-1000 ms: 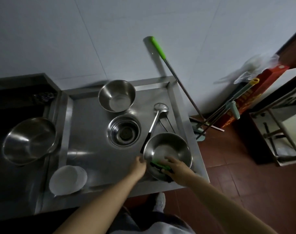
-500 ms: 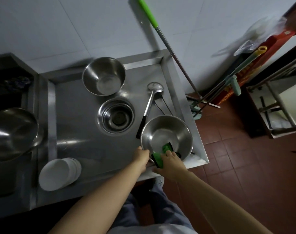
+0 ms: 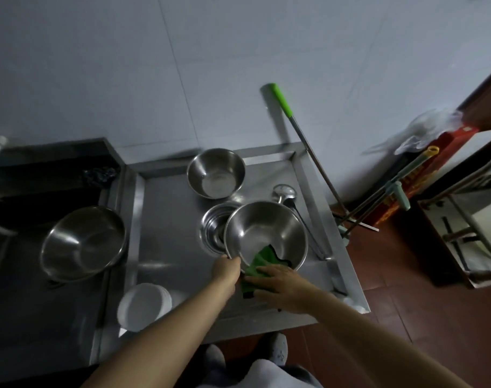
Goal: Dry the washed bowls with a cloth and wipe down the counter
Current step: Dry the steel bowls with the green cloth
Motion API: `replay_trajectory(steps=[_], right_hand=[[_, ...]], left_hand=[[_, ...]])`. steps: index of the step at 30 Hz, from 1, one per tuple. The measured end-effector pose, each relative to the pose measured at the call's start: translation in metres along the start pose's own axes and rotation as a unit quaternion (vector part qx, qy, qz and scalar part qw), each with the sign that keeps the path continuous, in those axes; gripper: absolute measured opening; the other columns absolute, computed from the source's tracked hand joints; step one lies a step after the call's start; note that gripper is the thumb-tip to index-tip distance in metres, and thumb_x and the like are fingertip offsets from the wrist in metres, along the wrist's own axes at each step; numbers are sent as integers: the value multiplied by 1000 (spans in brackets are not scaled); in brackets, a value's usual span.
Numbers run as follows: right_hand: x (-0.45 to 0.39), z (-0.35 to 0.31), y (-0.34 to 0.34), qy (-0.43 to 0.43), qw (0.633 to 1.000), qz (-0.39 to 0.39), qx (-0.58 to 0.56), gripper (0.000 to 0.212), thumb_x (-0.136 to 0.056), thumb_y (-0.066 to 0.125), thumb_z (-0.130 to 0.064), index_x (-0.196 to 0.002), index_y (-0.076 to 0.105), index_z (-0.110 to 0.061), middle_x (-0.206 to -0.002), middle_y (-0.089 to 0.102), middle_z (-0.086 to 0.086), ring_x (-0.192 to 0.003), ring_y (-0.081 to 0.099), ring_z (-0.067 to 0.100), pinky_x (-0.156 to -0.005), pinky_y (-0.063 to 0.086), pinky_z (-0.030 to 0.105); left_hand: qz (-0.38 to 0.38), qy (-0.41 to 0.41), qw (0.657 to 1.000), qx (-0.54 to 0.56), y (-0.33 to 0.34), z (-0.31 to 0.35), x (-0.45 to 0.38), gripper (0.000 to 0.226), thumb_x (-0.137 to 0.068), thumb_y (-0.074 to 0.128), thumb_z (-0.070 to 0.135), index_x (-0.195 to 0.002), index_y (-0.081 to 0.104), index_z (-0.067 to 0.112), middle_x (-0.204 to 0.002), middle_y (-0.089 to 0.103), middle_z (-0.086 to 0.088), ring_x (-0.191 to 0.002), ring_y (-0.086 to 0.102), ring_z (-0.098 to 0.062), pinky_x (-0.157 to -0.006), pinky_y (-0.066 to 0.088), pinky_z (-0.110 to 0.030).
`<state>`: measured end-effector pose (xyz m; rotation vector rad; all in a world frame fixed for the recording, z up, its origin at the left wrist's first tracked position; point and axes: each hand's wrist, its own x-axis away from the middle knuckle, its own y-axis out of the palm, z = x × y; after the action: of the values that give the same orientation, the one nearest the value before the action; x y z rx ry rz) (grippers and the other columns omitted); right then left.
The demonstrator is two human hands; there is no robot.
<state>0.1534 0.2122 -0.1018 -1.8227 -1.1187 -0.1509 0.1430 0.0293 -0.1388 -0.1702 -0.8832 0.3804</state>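
Bowl (image 3: pixel 265 236) tilted toward hands: left hand (image 3: pixel 227 268) grips its near rim; right hand (image 3: pixel 280 280) presses green cloth (image 3: pixel 259 263) over that rim.

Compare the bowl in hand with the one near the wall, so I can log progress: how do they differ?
The held bowl is tilted in the left hand; the back bowl sits level on the counter. The held bowl looks larger and has the green cloth inside; the back bowl holds none. Both are shiny steel.

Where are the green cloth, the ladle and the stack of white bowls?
green cloth (image 3: pixel 262 260): head view, on the fold inside the steel bowl.
ladle (image 3: pixel 284 191): head view, on its round scoop.
stack of white bowls (image 3: pixel 143 306): head view, inside the top bowl.
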Motion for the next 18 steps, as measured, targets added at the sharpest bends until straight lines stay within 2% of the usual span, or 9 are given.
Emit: replay_trajectory(steps=[2,3,5,7,8,10,13,16,18], right_hand=[[-9,-23,-13,27,996,15,-89,51,-100,33,-63,-149,32,-49,-152,42,-2,-133,43,16,-110,35,39],[-16,-30,-17,35,995,37,-85,57,-98,37,-66,-150,32,-43,-150,45,-1,-129,47,15,-108,40,38],[-32,-41,-23,51,998,48,7,81,-90,49,-70,-155,23,-31,-158,34,1,-141,36,21,-115,34,45],[-48,-52,-22,46,991,26,122,100,-83,60,-69,-158,13,-22,-163,19,4,-149,22,27,-119,27,51],[-56,-58,-20,56,988,9,145,101,-82,63,-66,-158,14,-20,-162,20,6,-147,27,30,-116,31,53],[-70,-73,-14,80,984,-4,156,86,-86,65,-55,-153,26,-19,-153,35,8,-133,46,30,-105,45,51],[-81,-90,0,86,984,41,149,54,-95,61,-23,-145,40,-20,-144,46,6,-125,52,25,-101,49,41],[-78,-100,4,58,987,84,126,48,-95,55,-8,-138,48,-27,-134,56,0,-119,58,22,-97,51,38],[-69,-96,5,29,986,80,140,47,-96,55,-9,-137,48,-31,-132,58,-2,-117,59,21,-96,52,38]], left_hand=[[11,31,999,-32,-19,4,-6,19,-80,65,28,-83,70,10,-85,74,-10,-82,70,-29,-73,57,-35],[15,41,998,-39,-26,0,-19,27,-74,65,35,-82,71,9,-84,75,-10,-83,71,-29,-76,59,-39],[20,56,996,-61,-42,8,-15,30,-75,62,36,-85,72,10,-84,75,-10,-81,71,-29,-75,59,-40],[21,77,994,-71,-58,24,9,20,-86,62,26,-89,71,9,-87,73,-10,-81,69,-27,-69,53,-32],[23,88,993,-74,-65,28,15,18,-88,61,23,-89,70,8,-87,72,-11,-80,68,-26,-66,49,-30],[31,105,992,-68,-74,31,18,16,-88,59,20,-89,69,7,-86,71,-12,-78,67,-27,-66,48,-32],[40,131,987,-79,-89,35,24,16,-88,57,19,-90,69,8,-87,71,-12,-79,67,-27,-63,49,-30],[23,146,986,-71,-104,38,23,11,-86,57,18,-81,66,13,-79,68,-8,-70,63,-22,-58,49,-28],[-4,154,986,-65,-121,40,15,14,-75,57,22,-79,67,13,-75,69,-9,-71,68,-27,-65,61,-40]])
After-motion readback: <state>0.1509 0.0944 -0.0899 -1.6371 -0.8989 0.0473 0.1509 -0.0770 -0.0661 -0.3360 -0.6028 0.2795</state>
